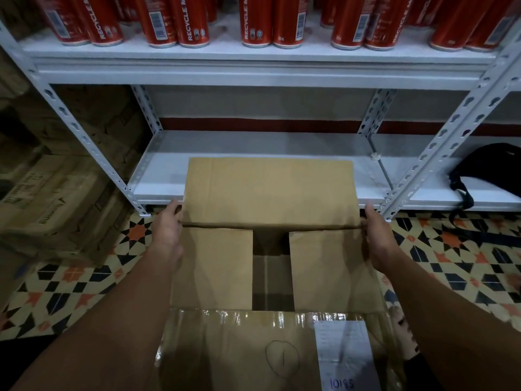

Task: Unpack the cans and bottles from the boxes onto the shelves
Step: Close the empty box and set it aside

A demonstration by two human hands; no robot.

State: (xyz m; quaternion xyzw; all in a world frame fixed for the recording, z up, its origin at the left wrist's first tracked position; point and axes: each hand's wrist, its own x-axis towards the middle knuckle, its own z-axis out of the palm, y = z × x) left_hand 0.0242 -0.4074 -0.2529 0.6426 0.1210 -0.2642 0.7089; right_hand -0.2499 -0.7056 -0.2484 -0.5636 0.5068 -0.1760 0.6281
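I've got my left hand (167,230) and right hand (379,235) gripping the box (270,249) by its sides, flaps open. Past my fingers sits the low shelf (282,145); above, red cans (194,21); a black bag (490,167) off right.

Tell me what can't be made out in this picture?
- Box contents: the inner flaps cover most of the opening, and the gap between them is dark.
- Cans: tops cut off by the top edge, so the brand can't be read.
- Label print: too small and blurred.
- Black bag: cut off by the right edge.
- Left hand and right hand: fingertips hidden behind the box.
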